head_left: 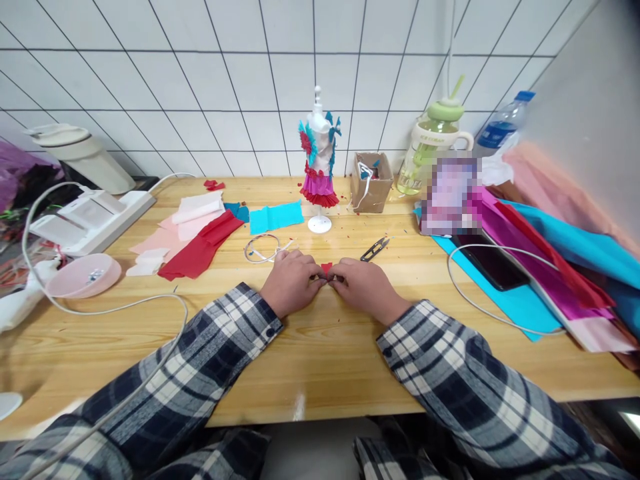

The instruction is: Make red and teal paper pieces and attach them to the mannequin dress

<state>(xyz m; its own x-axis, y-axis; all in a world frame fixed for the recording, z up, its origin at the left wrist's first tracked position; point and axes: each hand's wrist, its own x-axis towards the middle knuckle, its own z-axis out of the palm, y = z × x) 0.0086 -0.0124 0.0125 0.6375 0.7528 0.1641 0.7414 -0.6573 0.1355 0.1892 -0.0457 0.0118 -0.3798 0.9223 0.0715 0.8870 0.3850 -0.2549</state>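
My left hand (293, 283) and my right hand (369, 288) meet low over the middle of the wooden table. Thumbs and fingertips of both pinch a small red piece of what looks like crepe paper (326, 267), most of it hidden by the fingers. Just beyond my right hand lies a pair of dark thread snips (375, 249). A thin white hoop of cord or wire (263, 248) rests past my left hand. Behind them stands a small white dress form (319, 223), upright on a round base, dressed in white, blue, red and magenta ruffles.
Red (203, 247), pale pink and blue sheets (277, 217) lie at left. A cardboard box (373, 183) with scraps stands right of the dress form, near a green-lidded bottle (434, 143). Folded coloured sheets and a phone (493, 260) lie right. A white cable (183, 333) crosses my left sleeve.
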